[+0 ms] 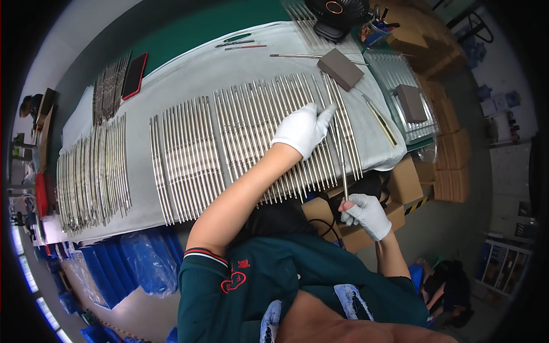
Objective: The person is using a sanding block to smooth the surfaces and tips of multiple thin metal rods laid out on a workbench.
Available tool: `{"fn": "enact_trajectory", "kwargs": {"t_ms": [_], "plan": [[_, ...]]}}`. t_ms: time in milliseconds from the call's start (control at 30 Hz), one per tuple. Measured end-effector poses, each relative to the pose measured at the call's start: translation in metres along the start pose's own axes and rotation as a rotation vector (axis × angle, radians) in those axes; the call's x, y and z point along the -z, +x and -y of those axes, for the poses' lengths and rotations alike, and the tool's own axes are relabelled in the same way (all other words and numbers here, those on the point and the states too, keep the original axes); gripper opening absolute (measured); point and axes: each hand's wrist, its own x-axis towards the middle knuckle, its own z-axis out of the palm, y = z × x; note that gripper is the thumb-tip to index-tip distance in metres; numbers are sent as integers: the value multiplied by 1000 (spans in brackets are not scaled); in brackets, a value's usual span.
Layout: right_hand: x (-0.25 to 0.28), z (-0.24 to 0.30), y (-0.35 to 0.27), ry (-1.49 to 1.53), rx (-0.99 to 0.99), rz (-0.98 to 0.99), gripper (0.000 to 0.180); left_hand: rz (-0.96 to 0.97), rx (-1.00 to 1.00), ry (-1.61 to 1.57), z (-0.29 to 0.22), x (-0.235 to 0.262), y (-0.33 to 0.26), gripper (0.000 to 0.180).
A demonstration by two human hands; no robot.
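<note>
My right hand (366,216), in a white glove with bare fingertips showing, pinches the lower end of a thin silvery metal rod (344,177) just past the table's near edge. The rod slants up and away from it over the row. At the upper part of that rod is my left hand (303,130), also gloved in white, its fingers closed about the rod. Beneath the left hand and forearm lies a long row of similar metal rods (246,128), side by side on a pale cloth (143,143). Part of the row is hidden by my arm.
More rods (94,177) lie at the left, near a red-edged phone (135,75). Grey-brown blocks (341,69) and a tweezer-like tool (380,120) sit at the right. A black fan (337,17) and pen cup (374,34) stand behind; cardboard boxes (406,180) flank the table.
</note>
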Motion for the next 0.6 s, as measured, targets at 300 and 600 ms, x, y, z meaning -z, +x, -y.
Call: {"fn": "enact_trajectory", "kwargs": {"t_ms": [300, 600], "plan": [[24, 69, 24, -484, 474, 2, 31, 26, 100, -1184, -16, 28, -33, 32], [59, 159, 164, -1400, 687, -744, 72, 119, 212, -1094, -23, 37, -77, 28]]}}
